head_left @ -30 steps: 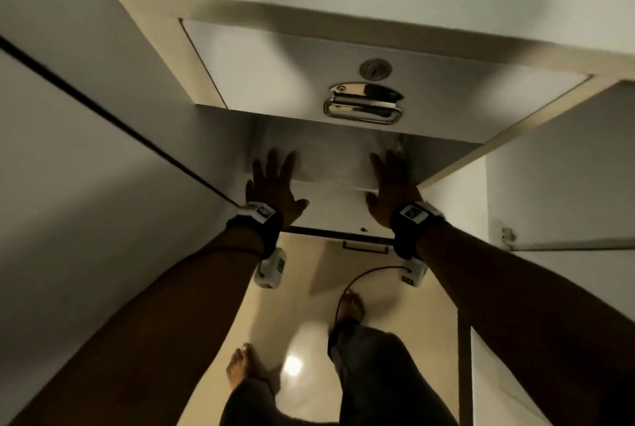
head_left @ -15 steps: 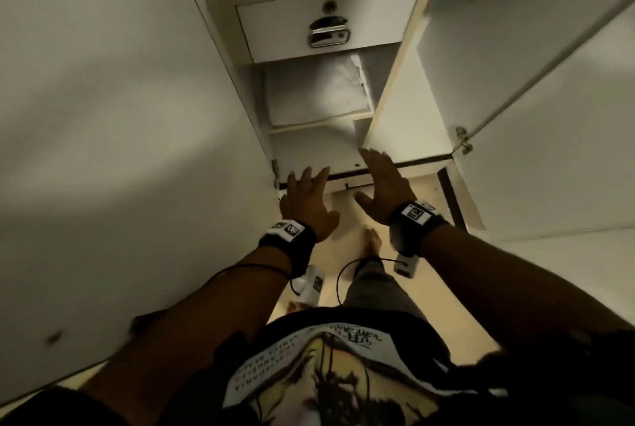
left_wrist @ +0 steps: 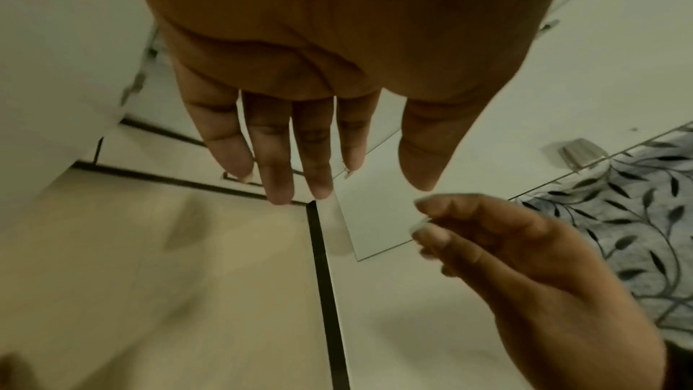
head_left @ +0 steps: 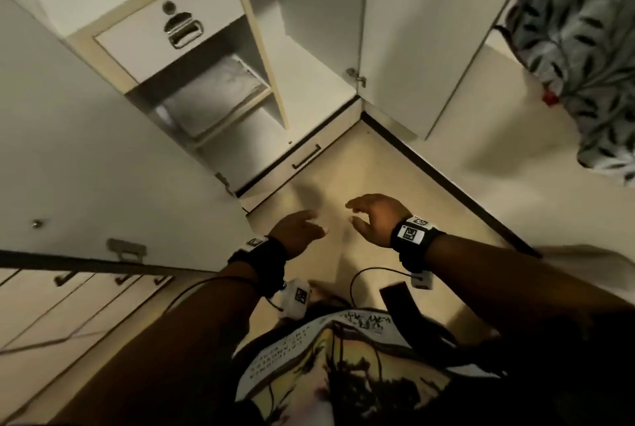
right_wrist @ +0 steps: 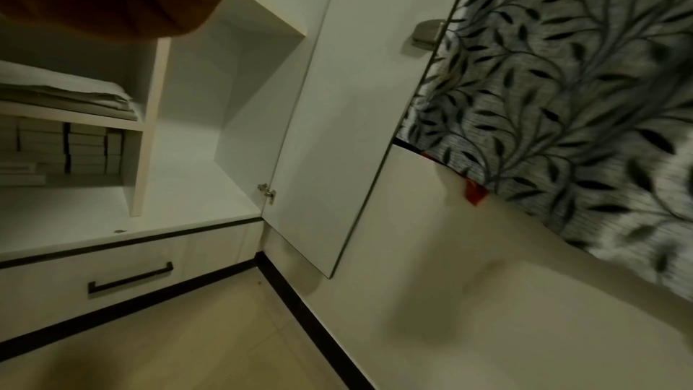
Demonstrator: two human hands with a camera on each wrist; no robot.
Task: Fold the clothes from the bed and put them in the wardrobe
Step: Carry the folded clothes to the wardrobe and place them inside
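A folded pale cloth (head_left: pixel 214 95) lies on a shelf of the open white wardrobe (head_left: pixel 261 58), below a drawer with a metal handle (head_left: pixel 184 30); the same folded cloth (right_wrist: pixel 71 97) shows in the right wrist view. Both hands hang over the floor, away from the wardrobe. My left hand (head_left: pixel 302 228) is empty with its fingers (left_wrist: pixel 277 165) straight. My right hand (head_left: pixel 369 216) is empty too, fingers loosely curled, and also appears in the left wrist view (left_wrist: pixel 506 245).
The right wardrobe door (head_left: pixel 429 30) stands open near a leaf-patterned curtain (head_left: pixel 584 47). Stacked boxes (right_wrist: pixel 67 150) fill the lower shelf. A bottom drawer with a dark handle (head_left: pixel 305 157) sits at floor level. The left door (head_left: pixel 86 137) stands open beside me.
Both hands have come off the folded cloth on the shelf and drawn back out of the wardrobe. The view has pulled away and turned right, bringing the curtain in.
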